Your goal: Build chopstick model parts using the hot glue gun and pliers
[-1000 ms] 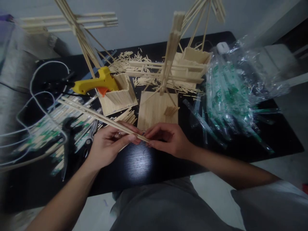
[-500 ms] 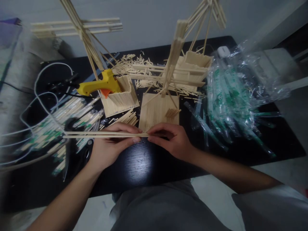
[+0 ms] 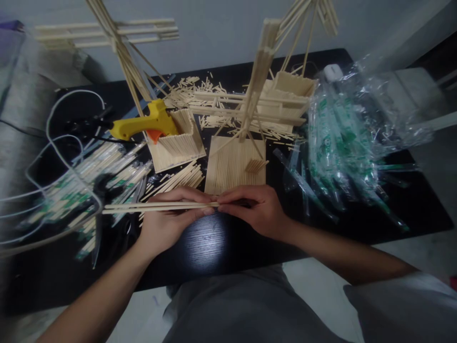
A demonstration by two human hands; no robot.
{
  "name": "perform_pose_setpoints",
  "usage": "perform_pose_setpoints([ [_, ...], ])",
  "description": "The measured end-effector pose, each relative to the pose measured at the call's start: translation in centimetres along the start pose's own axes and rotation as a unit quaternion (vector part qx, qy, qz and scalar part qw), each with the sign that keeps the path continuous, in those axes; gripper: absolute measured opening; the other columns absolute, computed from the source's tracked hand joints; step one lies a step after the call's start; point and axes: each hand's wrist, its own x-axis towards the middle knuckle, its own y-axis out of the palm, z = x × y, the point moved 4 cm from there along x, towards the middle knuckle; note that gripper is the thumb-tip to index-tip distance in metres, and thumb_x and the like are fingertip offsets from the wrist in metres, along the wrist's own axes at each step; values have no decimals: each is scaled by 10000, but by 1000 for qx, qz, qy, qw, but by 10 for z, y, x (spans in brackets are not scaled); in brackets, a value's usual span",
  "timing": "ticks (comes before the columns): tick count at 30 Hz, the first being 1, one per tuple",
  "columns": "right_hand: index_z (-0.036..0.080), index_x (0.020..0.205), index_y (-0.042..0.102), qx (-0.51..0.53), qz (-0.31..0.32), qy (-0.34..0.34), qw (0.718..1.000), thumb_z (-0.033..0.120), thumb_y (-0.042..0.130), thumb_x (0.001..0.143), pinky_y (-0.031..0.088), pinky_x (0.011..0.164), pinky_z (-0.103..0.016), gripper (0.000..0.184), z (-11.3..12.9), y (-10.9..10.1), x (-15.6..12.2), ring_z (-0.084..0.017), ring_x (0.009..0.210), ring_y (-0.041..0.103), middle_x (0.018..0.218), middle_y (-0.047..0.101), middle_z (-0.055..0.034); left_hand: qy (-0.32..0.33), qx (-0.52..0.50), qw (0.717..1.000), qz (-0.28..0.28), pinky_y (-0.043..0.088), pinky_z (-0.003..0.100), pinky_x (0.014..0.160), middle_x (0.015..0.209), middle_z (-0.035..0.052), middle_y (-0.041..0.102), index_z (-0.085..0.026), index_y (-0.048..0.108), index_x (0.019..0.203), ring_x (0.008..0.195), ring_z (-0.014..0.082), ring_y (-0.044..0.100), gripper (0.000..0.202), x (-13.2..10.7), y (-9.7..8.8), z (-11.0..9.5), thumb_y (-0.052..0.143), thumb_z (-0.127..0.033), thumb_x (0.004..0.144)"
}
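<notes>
My left hand [image 3: 167, 221] is closed around a small bundle of long bamboo sticks [image 3: 143, 206], held level and pointing left above the black table [image 3: 207, 247]. My right hand [image 3: 255, 209] pinches the right end of the same bundle with its fingertips. Just beyond my hands lies a flat square panel of glued sticks [image 3: 232, 164] with a tall stick post [image 3: 259, 76] rising from it. A yellow glue gun [image 3: 146, 125] rests at the left, beside an open stick box [image 3: 176, 140].
Wrapped chopsticks [image 3: 82, 190] and white cables [image 3: 60, 143] crowd the table's left side. Clear plastic wrappers [image 3: 342, 138] pile up on the right. Short cut sticks [image 3: 207, 95] litter the back, near another stick box [image 3: 285, 95]. Tall stick frames [image 3: 117, 47] stand behind. Scissors [image 3: 130, 209] lie under the bundle.
The bundle has swung from slanting up-left down to level. Both hands shifted slightly while keeping hold of it.
</notes>
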Motion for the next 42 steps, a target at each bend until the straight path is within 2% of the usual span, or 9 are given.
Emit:
perform_pose_setpoints([
  [8, 274, 933, 864, -7, -4, 6, 1000, 194, 878, 833, 667, 865, -258, 129, -1, 0, 1, -168, 889, 821, 954, 853, 5, -16, -22, 999, 17, 673, 277, 790, 917, 41, 845, -212, 818, 904, 846, 206, 815, 155, 5, -2, -2, 902, -264, 785],
  [11, 280, 923, 861, -8, -18, 11, 1000, 190, 886, 822, 661, 852, -241, 138, -3, -1, 2, -157, 875, 816, 932, 849, 13, -30, -25, 999, -8, 665, 265, 763, 921, 42, 845, -207, 814, 929, 794, 191, 807, 208, 6, -6, -2, 919, -279, 764],
  [15, 284, 908, 858, -11, -27, 16, 999, 186, 887, 817, 659, 849, -246, 137, -4, -3, 4, -157, 868, 812, 919, 846, 14, -40, -46, 997, -41, 658, 253, 750, 892, 34, 840, -199, 789, 860, 787, 183, 801, 197, 5, -11, 0, 933, -246, 734],
  [19, 274, 898, 855, -22, -25, 25, 999, 226, 893, 813, 669, 848, -281, 105, -4, -4, 5, -175, 859, 812, 903, 845, 2, -34, -40, 998, -41, 651, 252, 771, 889, 34, 837, -201, 795, 850, 810, 179, 797, 155, 5, -10, 1, 912, -216, 750],
  [26, 281, 866, 854, -19, -24, 36, 999, 250, 904, 787, 662, 827, -279, 98, -6, -4, 7, -176, 836, 806, 883, 844, 2, -38, -51, 997, -36, 639, 262, 769, 887, 48, 833, -197, 798, 846, 810, 186, 789, 179, 5, -10, 3, 922, -278, 745],
  [33, 251, 861, 841, -43, -17, 31, 998, 377, 897, 799, 661, 807, -304, 151, -10, -3, 10, -199, 830, 801, 873, 838, -31, -42, -62, 997, -31, 625, 283, 741, 885, 59, 826, -192, 793, 844, 809, 201, 782, 201, 7, -11, 8, 914, -319, 746],
  [36, 251, 857, 841, -62, -21, 18, 998, 372, 899, 797, 659, 808, -296, 147, -9, -4, 12, -199, 826, 802, 866, 840, -30, -38, -67, 997, -32, 625, 278, 745, 886, 56, 826, -192, 796, 849, 799, 190, 776, 192, 9, -12, 7, 903, -318, 751],
  [42, 245, 872, 849, -40, -48, 40, 997, 358, 924, 754, 679, 779, -289, 180, -8, -7, 16, -203, 792, 811, 885, 848, -31, -43, -77, 995, -44, 645, 295, 777, 917, 74, 831, -181, 769, 844, 827, 198, 790, 222, 12, -18, 2, 903, -335, 756],
])
